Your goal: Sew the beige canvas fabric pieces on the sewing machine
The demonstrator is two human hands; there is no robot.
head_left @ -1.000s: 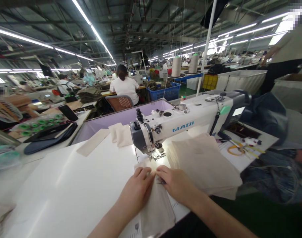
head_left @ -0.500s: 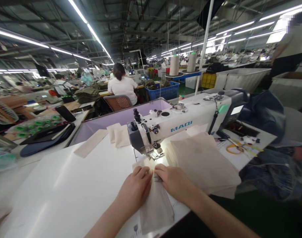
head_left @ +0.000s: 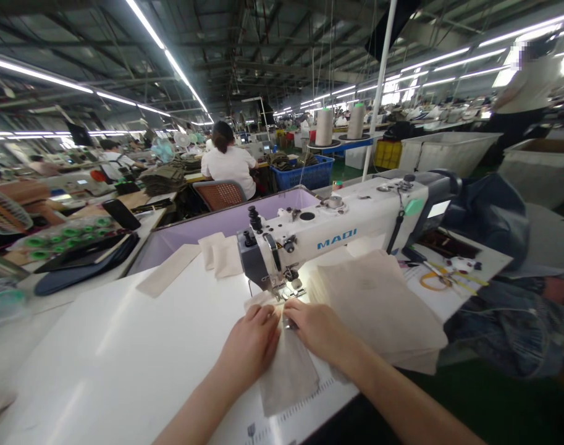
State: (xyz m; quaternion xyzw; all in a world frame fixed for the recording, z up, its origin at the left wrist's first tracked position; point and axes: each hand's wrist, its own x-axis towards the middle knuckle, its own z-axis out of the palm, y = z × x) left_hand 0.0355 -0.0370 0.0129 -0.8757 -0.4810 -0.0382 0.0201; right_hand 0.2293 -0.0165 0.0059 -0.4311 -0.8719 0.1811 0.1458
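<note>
A beige fabric piece lies under the needle area of a white sewing machine, its near end trailing toward me. My left hand presses on its left side with fingers curled together at the cloth. Close beside it, my right hand pinches the cloth just in front of the presser foot. A small shiny metal piece shows under the right fingers; I cannot tell what it is. The fingertips hide part of the fabric.
Right of the needle lies a stack of beige fabric pieces. More beige pieces lie at the table's far left edge, by a lilac-lined bin. Yellow-handled scissors rest at the right. A seated co-worker is ahead.
The fabric has slid forward toward the needle, its near end now farther from me. Both hands have moved slightly forward with it. A person at the far right has shifted left.
</note>
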